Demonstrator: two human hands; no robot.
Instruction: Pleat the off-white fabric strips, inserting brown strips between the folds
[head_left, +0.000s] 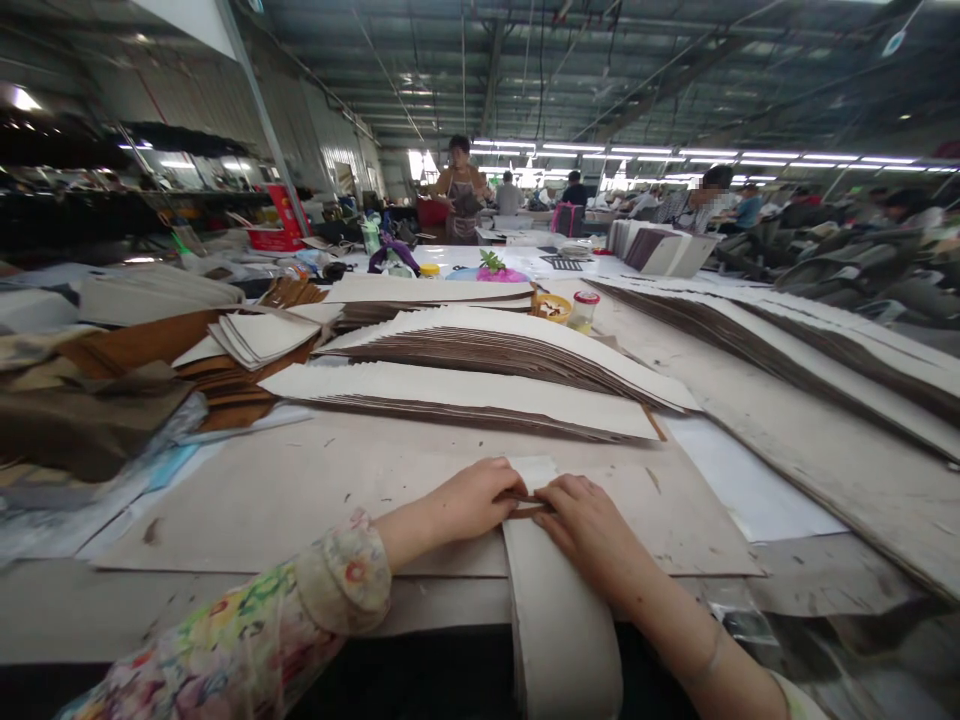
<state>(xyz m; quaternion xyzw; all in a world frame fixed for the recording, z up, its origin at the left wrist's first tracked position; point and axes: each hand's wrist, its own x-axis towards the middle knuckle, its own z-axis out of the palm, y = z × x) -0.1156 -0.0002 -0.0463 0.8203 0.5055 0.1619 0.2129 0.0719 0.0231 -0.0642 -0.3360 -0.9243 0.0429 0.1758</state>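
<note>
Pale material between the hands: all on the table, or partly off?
Partly off: the pale material runs from between the left hand and right hand past the near edge of the table.

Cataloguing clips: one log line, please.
left hand: holding strips | right hand: holding strips | strips: past table edge | stack: beyond hands

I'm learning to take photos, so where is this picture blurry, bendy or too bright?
Head view, middle: the left hand and right hand look fairly clear; head view, far back: the ceiling lamps glare white under a dim roof; head view, left edge: the brown cloth looks stretched and soft.
</note>
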